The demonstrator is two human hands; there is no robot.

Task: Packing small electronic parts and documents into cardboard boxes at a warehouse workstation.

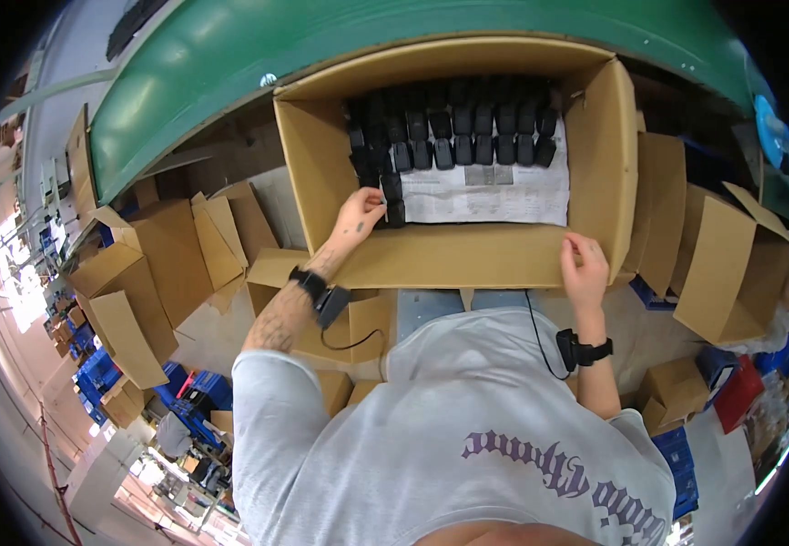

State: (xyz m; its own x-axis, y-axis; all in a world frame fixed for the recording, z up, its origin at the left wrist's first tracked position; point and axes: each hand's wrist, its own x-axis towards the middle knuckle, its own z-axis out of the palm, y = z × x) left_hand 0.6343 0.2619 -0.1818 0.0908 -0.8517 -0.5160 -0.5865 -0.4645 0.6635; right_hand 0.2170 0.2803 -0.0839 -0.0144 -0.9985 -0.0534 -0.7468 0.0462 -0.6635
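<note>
An uncovered cardboard box (467,259) stands in front of me. Inside it, black plastic parts (443,153) lie in close rows along the far side, and more run down the left side. My left hand (358,218) reaches in at the left, its fingers bent against a black plastic part (392,188) in that left column; the fingertips are partly hidden. Over the box's near right corner is my right hand (585,264), with fingers curled together. Whatever may be between them cannot be made out. A printed white sheet (485,202) lines the box floor beside the parts.
A green curved surface (467,20) borders the box's far side. Opened cartons stand at left (171,259) and right (722,264). Blue bins (677,464) and a red bin (738,400) are at lower right. Cables hang from black devices on both my wrists.
</note>
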